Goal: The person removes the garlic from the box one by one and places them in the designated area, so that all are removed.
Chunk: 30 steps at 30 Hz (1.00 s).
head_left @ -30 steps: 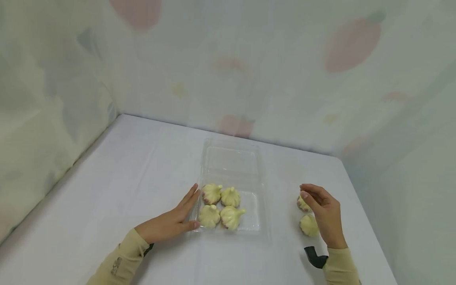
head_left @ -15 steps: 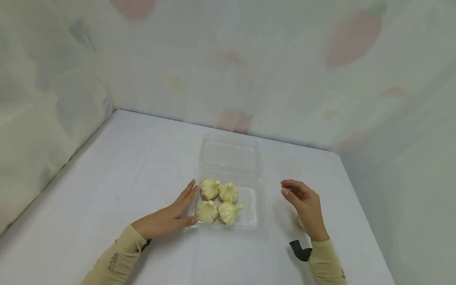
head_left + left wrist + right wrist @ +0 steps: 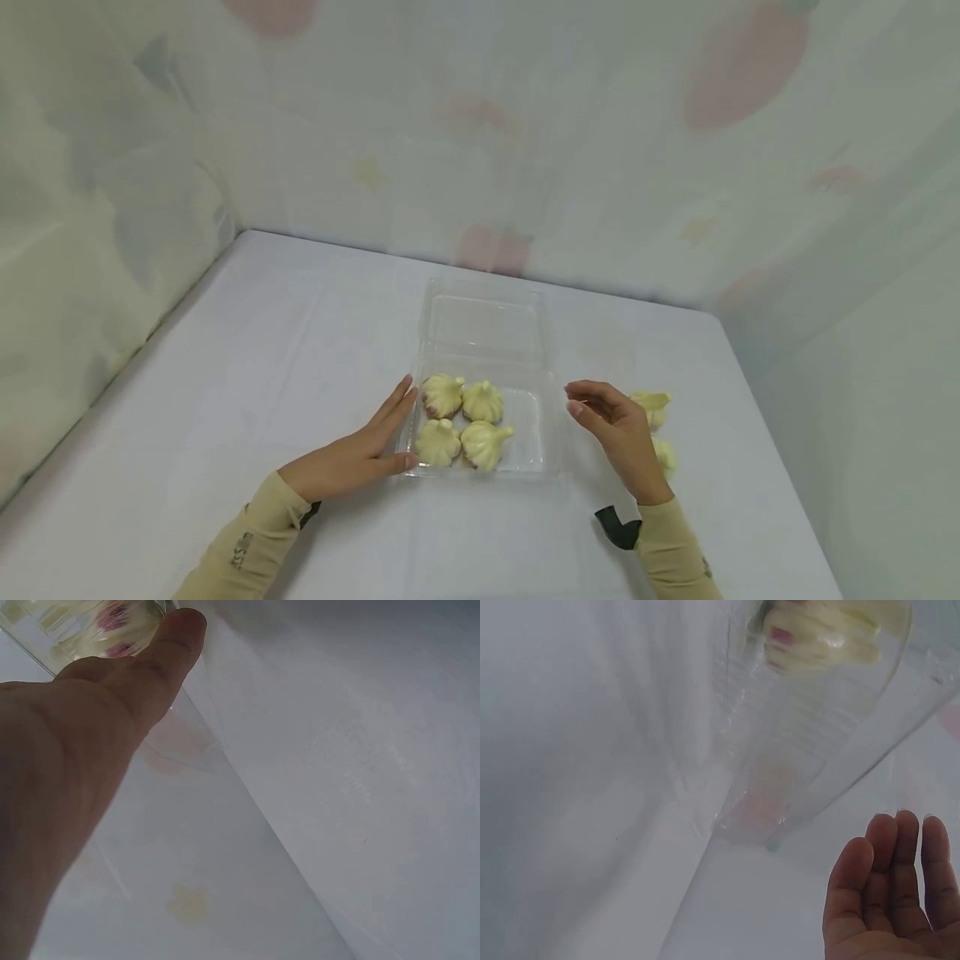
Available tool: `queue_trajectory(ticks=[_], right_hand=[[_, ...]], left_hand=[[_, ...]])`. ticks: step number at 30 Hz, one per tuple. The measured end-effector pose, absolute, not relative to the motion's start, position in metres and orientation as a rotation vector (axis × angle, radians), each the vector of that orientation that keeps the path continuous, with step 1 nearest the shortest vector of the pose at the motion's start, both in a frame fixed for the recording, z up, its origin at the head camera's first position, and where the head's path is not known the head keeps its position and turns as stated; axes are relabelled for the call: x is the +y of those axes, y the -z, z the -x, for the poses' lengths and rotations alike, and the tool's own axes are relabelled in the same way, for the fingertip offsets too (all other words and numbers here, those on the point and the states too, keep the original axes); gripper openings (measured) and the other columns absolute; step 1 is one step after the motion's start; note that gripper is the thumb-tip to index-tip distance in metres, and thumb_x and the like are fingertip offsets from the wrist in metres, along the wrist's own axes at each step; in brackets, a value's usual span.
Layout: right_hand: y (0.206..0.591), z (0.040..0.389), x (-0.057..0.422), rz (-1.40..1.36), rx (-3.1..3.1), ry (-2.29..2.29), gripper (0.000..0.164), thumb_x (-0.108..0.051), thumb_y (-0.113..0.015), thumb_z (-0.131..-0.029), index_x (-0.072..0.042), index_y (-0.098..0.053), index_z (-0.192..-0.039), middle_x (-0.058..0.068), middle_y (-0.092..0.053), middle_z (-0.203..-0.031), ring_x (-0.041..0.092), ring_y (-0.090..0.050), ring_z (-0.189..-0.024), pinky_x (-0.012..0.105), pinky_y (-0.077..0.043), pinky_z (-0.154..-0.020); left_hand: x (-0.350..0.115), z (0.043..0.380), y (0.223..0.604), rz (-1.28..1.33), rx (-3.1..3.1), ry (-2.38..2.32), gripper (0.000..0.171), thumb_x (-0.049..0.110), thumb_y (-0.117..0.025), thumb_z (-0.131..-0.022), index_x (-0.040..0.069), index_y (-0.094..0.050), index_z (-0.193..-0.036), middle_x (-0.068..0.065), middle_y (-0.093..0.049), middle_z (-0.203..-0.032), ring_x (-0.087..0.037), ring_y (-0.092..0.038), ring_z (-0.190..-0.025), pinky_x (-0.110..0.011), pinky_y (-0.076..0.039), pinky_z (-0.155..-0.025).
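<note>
A clear plastic clamshell box (image 3: 525, 429) lies opened out on the table, its lid (image 3: 483, 323) folded back away from me. Several garlic bulbs (image 3: 482, 444) fill the left part of its base. My left hand (image 3: 356, 461) rests along the box's left side, fingers extended and thumb at the near left corner. Just right of the box hovers my right hand (image 3: 621, 433), fingers loosely bent; the right wrist view shows nothing in it. Two more bulbs lie behind that hand, a farther bulb (image 3: 652, 406) and a nearer bulb (image 3: 664, 457), both partly hidden.
A white cloth covers the table (image 3: 300, 333). Pale printed curtains (image 3: 600, 167) stand along the back and both sides. A black curved piece (image 3: 619, 528) sticks out from the right sleeve cuff.
My right hand has moved left, from over the two loose bulbs to beside the box, still holding nothing. The left hand stays at the box. The head view has shifted slightly.
</note>
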State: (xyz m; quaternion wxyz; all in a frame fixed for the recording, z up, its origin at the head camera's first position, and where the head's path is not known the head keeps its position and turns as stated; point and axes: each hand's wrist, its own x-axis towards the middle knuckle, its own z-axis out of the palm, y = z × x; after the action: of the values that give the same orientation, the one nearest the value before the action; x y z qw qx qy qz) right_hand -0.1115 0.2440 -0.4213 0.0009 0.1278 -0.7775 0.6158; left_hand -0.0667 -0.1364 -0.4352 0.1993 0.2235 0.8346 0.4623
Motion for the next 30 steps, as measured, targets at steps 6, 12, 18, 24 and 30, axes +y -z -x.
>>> queue_trajectory(ticks=[6, 12, 18, 24, 30], right_hand=[[0.419, 0.111, 0.236, -0.498, -2.461, -1.926, 0.026, -0.009, -0.072, -0.096, -0.001, -0.068, -0.121, 0.029, -0.062, -0.123, 0.027, -0.064, -0.111, 0.029, -0.053, -0.09], [0.421, 0.111, 0.227, -0.606, -2.48, -1.858, 0.026, -0.006, -0.071, -0.095, 0.0, -0.068, -0.12, 0.023, -0.065, -0.121, 0.029, -0.063, -0.111, 0.03, -0.051, -0.093], [0.424, 0.111, 0.222, -0.633, -2.577, -1.775, 0.028, -0.013, -0.072, -0.096, -0.008, -0.068, -0.124, 0.014, -0.066, -0.123, 0.024, -0.063, -0.112, 0.033, -0.048, -0.098], [0.423, 0.112, 0.217, -0.671, -2.647, -1.685, 0.032, -0.018, -0.072, -0.096, -0.011, -0.067, -0.128, 0.014, -0.066, -0.126, 0.021, -0.062, -0.114, 0.044, -0.047, -0.1], [0.425, 0.11, 0.213, -0.696, -2.719, -1.575, 0.034, -0.02, -0.072, -0.097, -0.012, -0.066, -0.129, 0.01, -0.067, -0.125, 0.023, -0.063, -0.114, 0.053, -0.047, -0.097]], left_hand=[[-0.137, 0.067, 0.436, -0.623, 2.314, -1.308, 0.088, 0.035, -0.056, -0.106, 0.008, 0.006, -0.162, -0.004, 0.021, -0.166, -0.03, 0.01, -0.151, -0.061, -0.013, -0.116], [-0.137, 0.067, 0.434, -0.623, 2.318, -1.302, 0.088, 0.034, -0.056, -0.106, 0.006, 0.005, -0.162, -0.005, 0.021, -0.166, -0.03, 0.01, -0.151, -0.06, -0.013, -0.116], [-0.138, 0.068, 0.434, -0.629, 2.338, -1.274, 0.087, 0.036, -0.055, -0.106, 0.008, 0.005, -0.162, -0.005, 0.021, -0.167, -0.03, 0.008, -0.151, -0.059, -0.014, -0.116], [-0.139, 0.068, 0.435, -0.629, 2.334, -1.29, 0.087, 0.037, -0.055, -0.106, 0.009, 0.006, -0.162, -0.004, 0.021, -0.167, -0.031, 0.008, -0.151, -0.061, -0.015, -0.115], [-0.139, 0.068, 0.436, -0.636, 2.319, -1.289, 0.087, 0.036, -0.054, -0.106, 0.01, 0.007, -0.162, -0.004, 0.022, -0.166, -0.031, 0.008, -0.151, -0.061, -0.015, -0.115]])
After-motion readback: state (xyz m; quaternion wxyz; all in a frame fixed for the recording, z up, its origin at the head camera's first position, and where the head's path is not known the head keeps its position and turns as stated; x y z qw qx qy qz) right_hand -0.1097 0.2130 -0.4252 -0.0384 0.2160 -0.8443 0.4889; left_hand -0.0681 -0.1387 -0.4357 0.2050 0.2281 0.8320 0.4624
